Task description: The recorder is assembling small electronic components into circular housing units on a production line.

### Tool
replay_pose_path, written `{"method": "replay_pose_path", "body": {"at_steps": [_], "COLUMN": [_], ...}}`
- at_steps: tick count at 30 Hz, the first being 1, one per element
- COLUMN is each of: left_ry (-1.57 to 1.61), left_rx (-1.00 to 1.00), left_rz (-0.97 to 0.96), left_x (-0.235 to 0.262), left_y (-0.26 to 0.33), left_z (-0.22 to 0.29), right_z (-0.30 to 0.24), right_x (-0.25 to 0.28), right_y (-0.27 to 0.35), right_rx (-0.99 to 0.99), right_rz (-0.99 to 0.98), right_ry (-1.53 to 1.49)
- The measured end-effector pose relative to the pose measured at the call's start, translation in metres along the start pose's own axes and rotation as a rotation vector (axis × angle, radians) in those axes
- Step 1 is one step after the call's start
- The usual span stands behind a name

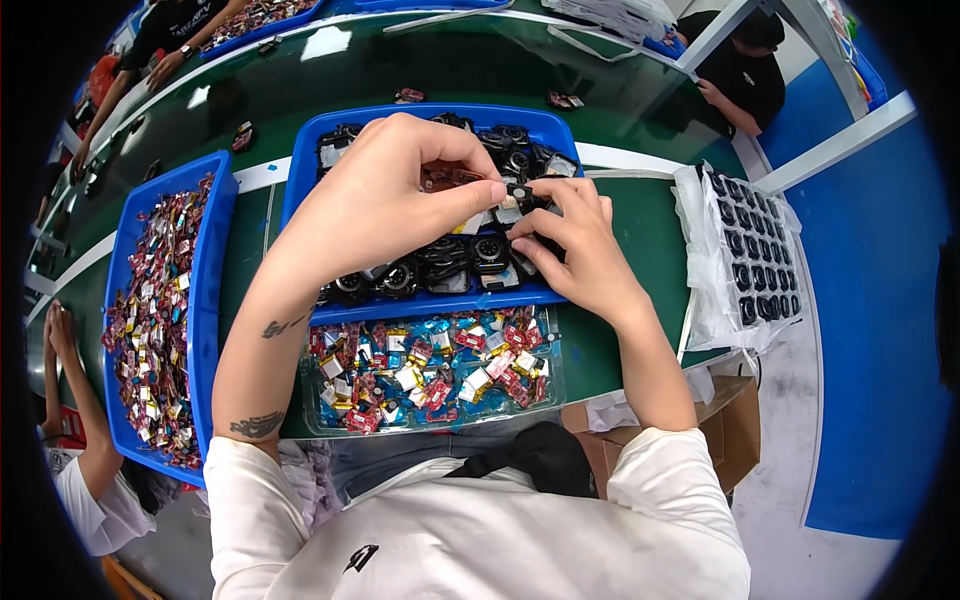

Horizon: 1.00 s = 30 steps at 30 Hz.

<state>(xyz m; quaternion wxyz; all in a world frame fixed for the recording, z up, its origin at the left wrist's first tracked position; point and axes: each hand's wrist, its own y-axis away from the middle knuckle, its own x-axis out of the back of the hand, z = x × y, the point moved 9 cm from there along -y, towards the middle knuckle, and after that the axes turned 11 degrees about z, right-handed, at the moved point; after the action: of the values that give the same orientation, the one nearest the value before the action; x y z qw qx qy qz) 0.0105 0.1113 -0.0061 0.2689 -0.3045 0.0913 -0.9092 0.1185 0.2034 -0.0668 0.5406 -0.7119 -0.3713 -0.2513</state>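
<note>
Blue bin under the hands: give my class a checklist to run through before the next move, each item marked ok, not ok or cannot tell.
1. Left hand at the small dark piece: ok.
2. Right hand at that same piece: ok.
3. Both hands above the blue bin: ok.
4. Piece's connections sound: cannot tell, fingers hide much of it.
5. Green table free of stray parts: not ok, loose parts lie beyond the bin.
6. Clear tray on the bin's near side: ok.
</note>
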Motion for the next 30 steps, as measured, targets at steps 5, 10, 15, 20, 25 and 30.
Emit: {"method": "replay_pose_path", "body": {"at_steps": [5,10,15,20,25,30], "left_ry": [0.008,0.043,0.091,-0.02,-0.151,-0.13], "left_rx": [-0.007,0.041,0.108,0.102,0.032,0.078], "left_rz": [0.007,0.023,-0.028,0.034,0.15,0.146], "left_x": [0.001,-0.003,-0.021,-0.033,-0.03,-0.031], "left_y": [0.001,0.0,0.005,0.007,0.006,0.006], "left_z": [-0.002,-0.008,-0.015,-0.016,-0.015,-0.021], "right_z": [-0.004,0.027,0.034,0.022,0.019,0.015], "right_x": [0.008,0.016,-0.001,-0.014,-0.016,-0.015], "right_y": [-0.004,-0.001,0.005,0.01,0.013,0.012], "right_rx": [-0.037,-0.407,-0.691,-0.714,-0.677,-0.62], "right_rz": [0.02,0.095,0.198,0.16,0.164,0.189], "right_ry": [-0.006,-0.261,-1.036,-1.186,-1.155,-1.13]}}
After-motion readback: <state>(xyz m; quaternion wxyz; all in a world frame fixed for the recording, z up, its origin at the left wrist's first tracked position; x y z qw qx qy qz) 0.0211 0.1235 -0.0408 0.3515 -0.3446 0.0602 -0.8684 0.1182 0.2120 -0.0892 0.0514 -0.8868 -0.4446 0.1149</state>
